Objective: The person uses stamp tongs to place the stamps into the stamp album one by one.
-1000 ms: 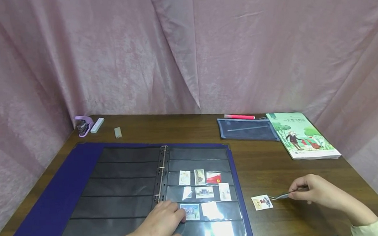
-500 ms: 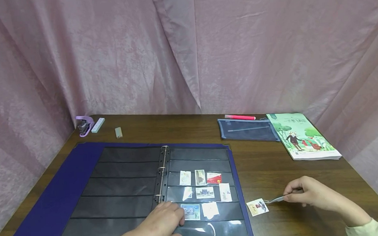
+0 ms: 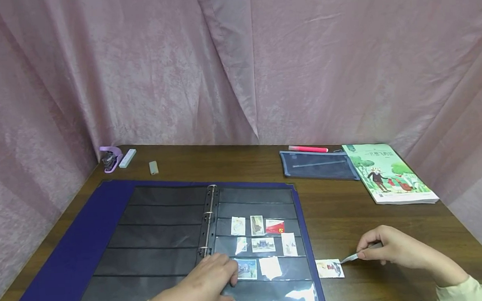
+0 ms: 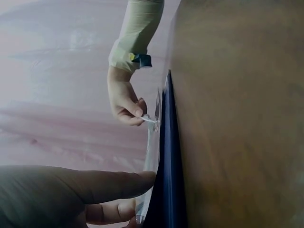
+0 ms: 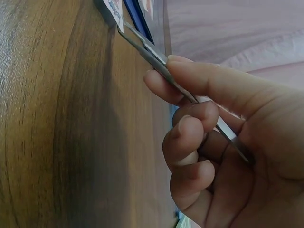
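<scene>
My right hand (image 3: pixel 393 247) pinches metal tweezers (image 5: pixel 164 69) between thumb and fingers. Their tips meet the right edge of a postage stamp (image 3: pixel 330 269), which lies beside the right border of the open stamp album (image 3: pixel 268 197). Only a corner of that stamp shows in the right wrist view. My left hand (image 3: pixel 203 282) rests on the album by the lower rings, fingers lightly bent. Just right of its fingertips a blue stamp (image 3: pixel 247 269) sits in a pocket. Several more stamps, one of them red (image 3: pixel 275 226), fill pockets on the right page.
Behind the album stand a purple stapler (image 3: pixel 110 159), a white box (image 3: pixel 127 158) and a small pale block (image 3: pixel 153 168). At the back right lie a red marker (image 3: pixel 308 149), a blue mesh pouch (image 3: pixel 319 167) and a green book (image 3: pixel 387 172). Pink curtain (image 3: pixel 236 69) closes off the back.
My right hand has moved left and slightly toward me, bringing the tweezers and the stamp up to the album's right border. The stamp has turned a little. My left hand stays in place.
</scene>
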`<state>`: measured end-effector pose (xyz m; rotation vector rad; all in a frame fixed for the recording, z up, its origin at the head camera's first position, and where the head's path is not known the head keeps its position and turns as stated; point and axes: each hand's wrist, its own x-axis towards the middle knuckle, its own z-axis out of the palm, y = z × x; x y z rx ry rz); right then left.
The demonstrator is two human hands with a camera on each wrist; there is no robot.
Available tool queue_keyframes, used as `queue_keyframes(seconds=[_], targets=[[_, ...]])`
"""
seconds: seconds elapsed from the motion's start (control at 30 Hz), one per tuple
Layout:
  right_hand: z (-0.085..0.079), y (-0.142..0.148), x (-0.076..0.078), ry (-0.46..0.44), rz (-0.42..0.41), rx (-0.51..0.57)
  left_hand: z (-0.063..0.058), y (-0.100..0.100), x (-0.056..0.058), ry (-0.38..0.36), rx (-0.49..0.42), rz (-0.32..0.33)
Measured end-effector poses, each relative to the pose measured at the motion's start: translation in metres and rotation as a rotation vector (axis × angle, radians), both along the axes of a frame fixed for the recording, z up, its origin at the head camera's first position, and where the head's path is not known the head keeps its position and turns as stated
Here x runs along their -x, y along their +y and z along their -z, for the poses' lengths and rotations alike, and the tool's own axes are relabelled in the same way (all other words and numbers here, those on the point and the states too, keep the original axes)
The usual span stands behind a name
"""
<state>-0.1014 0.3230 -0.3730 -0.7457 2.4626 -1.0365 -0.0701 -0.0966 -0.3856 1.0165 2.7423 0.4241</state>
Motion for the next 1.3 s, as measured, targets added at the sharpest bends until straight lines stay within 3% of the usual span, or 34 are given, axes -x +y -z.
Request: queue_keyframes(seconds=[0.23,0.67,0.97,1.3], targets=[[-0.001,0.0,0.002,0.041,-0.047,-0.002,0.001,-0.001,0.002,-0.034,-0.04,0.013],[-0.012,0.003,0.001,0.107,-0.081,0.017,0.009,-0.007,0.01,-0.069,-0.236,0.059],[-0.021,-0.007,0.007,0.163,-0.071,0.038,0.009,-0.008,0.012,-0.083,-0.25,0.056],[-0.025,-0.027,0.012,0.155,-0.072,0.052,0.011,-0.009,0.013,-0.058,-0.256,0.069]])
